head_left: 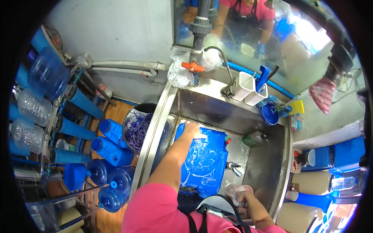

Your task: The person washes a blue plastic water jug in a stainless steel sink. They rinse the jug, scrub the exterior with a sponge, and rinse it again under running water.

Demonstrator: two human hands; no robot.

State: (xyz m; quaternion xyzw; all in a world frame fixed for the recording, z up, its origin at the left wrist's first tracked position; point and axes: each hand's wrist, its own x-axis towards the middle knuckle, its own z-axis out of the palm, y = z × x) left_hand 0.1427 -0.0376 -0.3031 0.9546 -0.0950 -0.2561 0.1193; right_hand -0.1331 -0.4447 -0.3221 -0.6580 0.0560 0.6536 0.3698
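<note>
A blue plastic jerrycan [204, 163] lies on its side in a steel sink [194, 103], with white suds smeared over its upper face. My left hand [192, 130] rests with fingers spread on the jerrycan's far end. Near the sink's front right, my right hand [243, 197] is at a round, pale pinkish tub [250, 188], its fingers curled down. What those fingers hold is hidden. A red cap [228, 139] shows at the jerrycan's right edge. Right of the jerrycan, a small brush-like tool [234, 167] with a black and white end lies on the sink floor.
A green bottle [252, 138] lies at the sink's far right. White holders [244, 86] with brushes stand on the back ledge, beside a pipe with an orange valve handle [193, 67]. Blue jerrycans [112, 151] and water jugs [120, 179] crowd the left floor; beige containers [299, 217] stand right.
</note>
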